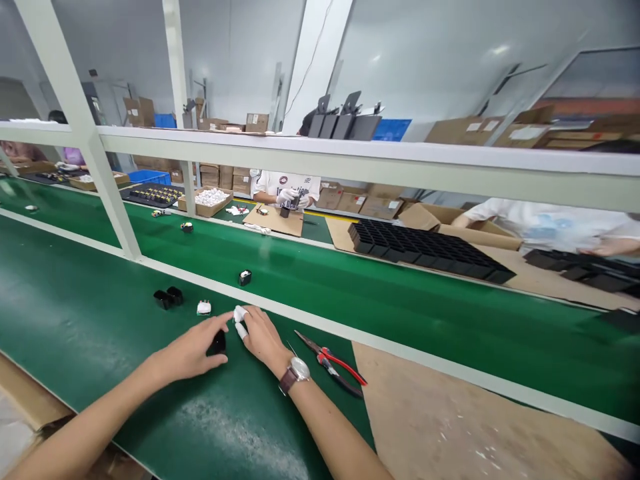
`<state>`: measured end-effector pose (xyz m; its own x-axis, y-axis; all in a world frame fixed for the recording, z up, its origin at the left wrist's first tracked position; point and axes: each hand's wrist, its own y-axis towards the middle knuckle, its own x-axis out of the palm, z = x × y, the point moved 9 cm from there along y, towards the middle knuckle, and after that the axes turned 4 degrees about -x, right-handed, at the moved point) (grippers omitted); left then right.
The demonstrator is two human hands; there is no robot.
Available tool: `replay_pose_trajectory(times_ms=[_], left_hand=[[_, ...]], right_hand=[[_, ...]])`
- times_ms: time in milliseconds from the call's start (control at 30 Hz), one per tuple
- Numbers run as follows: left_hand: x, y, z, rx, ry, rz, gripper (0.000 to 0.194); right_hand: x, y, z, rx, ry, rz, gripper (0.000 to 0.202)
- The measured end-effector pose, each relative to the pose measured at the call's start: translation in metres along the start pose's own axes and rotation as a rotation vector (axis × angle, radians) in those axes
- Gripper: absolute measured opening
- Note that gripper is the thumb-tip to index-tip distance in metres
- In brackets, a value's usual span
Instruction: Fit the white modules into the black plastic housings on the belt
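My left hand (195,350) is curled around a small black plastic housing (218,342) above the green table, its index finger reaching to the fingertips of my right hand. White finger covers are on the thumb and index finger of my right hand (257,335), which are bent in a pinch; whatever lies between them is too small to make out. Left of the hands are a small white part with a green base (204,307) and two black housings (169,297) side by side. Red-handled long-nose pliers (330,360) lie to the right of my right wrist.
Beyond a pale rail, a green conveyor belt (300,280) carries a black housing with white contents (245,277) and other small parts. Cardboard (450,413) covers the table at right. Across the belt are black trays (425,250), a box of white parts (210,200) and co-workers. An overhead shelf crosses the view.
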<state>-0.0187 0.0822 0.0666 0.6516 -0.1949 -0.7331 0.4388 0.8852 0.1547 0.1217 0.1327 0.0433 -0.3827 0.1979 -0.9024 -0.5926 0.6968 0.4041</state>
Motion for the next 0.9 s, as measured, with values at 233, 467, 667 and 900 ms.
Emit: replay_pose_trajectory(times_ms=[233, 467, 667, 900], left_hand=[[0.051, 0.030, -0.004, 0.070, -0.141, -0.139, 0.089], [0.079, 0.050, -0.005, 0.086, -0.228, -0.108, 0.090], [0.078, 0.048, -0.007, 0.052, -0.246, -0.109, 0.091], [0.076, 0.049, -0.003, 0.041, -0.193, -0.127, 0.090]], right_hand=[[-0.029, -0.092, -0.006, 0.134, -0.066, 0.001, 0.026], [-0.031, -0.132, 0.002, 0.226, 0.011, 0.045, 0.041], [-0.042, -0.140, -0.001, 0.222, 0.194, 0.013, 0.079], [-0.043, -0.142, -0.009, 0.196, 0.284, -0.131, 0.071]])
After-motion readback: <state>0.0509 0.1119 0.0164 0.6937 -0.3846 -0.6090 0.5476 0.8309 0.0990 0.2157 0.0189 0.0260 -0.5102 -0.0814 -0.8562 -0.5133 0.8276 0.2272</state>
